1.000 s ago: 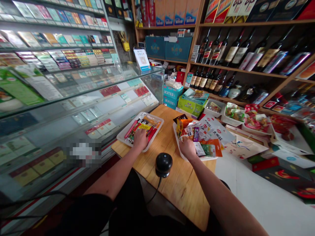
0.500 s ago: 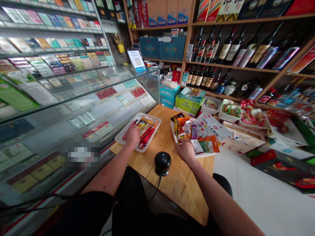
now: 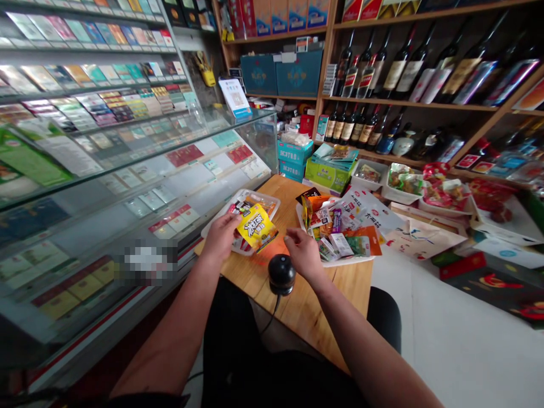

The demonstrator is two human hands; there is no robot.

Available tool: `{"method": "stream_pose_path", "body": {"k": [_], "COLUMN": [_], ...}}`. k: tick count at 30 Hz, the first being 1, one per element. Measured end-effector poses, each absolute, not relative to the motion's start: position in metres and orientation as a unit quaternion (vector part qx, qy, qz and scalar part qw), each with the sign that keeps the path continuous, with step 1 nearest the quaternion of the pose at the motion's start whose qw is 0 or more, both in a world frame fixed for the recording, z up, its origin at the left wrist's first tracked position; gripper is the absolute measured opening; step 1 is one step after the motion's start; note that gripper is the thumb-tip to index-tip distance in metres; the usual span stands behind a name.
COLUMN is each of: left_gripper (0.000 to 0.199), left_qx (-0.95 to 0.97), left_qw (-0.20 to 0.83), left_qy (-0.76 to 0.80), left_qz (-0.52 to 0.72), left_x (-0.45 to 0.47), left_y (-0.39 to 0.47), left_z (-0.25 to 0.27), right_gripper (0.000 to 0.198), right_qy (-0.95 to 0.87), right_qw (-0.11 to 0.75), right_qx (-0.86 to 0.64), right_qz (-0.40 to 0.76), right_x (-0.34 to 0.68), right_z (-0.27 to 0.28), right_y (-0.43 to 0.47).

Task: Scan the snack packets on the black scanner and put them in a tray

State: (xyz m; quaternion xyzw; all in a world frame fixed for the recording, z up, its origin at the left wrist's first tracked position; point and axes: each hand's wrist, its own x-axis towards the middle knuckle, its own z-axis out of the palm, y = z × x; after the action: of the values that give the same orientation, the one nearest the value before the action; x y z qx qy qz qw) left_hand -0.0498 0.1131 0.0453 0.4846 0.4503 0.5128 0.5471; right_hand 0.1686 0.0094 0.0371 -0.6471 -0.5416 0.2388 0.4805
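My left hand [image 3: 221,235] is closed on the left edge of a yellow snack packet [image 3: 257,228], holding it above the left white tray [image 3: 272,211], which holds several thin packets. To the right of the packet, apart from it, my right hand [image 3: 305,250] has its fingers curled in, with nothing visible in them. Below and between the hands, a black corded desktop scanner [image 3: 281,275] stands on the wooden table [image 3: 318,306], with a red glow on the wood beside it. Beyond my right hand, the right white tray [image 3: 352,262] is heaped with mixed snack packets.
A glass display counter [image 3: 170,164] runs along the left. Green and teal boxes [image 3: 329,173] stand behind the table. Wine bottles [image 3: 397,71] fill the back shelves. Bowls of packaged food [image 3: 403,184] and a pale paper bag [image 3: 425,232] lie to the right.
My left hand has lifted the yellow packet out of the left tray. My right hand has left the right tray's edge and moved left toward the packet. A red glow has appeared by the scanner.
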Motion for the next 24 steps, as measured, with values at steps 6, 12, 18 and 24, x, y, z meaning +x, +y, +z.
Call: {"method": "stream_pose_path", "body": {"k": [6, 12, 18, 24], "left_gripper": [0.034, 0.048, 0.049, 0.048], "left_qx": [0.454, 0.444, 0.443, 0.479], "left_qw": [0.612, 0.659, 0.657, 0.579], "left_qy": [0.418, 0.379, 0.372, 0.422], "left_qz": [0.495, 0.475, 0.483, 0.507], "left_x": [-0.028, -0.015, -0.012, -0.011], "left_y": [0.085, 0.061, 0.042, 0.038], "left_z": [0.051, 0.053, 0.042, 0.045], "right_gripper": [0.037, 0.038, 0.038, 0.039], "right_qy": [-0.403, -0.299, -0.346, -0.549], "right_qw": [0.548, 0.606, 0.591, 0.521], "right_qx": [-0.56, -0.517, -0.568, -0.629], "right_qz": [0.473, 0.525, 0.456, 0.177], "right_x": [0.162, 0.162, 0.162, 0.15], "right_z": [0.036, 0.034, 0.034, 0.051], "right_y": [-0.002, -0.013, -0.015, -0.031]}}
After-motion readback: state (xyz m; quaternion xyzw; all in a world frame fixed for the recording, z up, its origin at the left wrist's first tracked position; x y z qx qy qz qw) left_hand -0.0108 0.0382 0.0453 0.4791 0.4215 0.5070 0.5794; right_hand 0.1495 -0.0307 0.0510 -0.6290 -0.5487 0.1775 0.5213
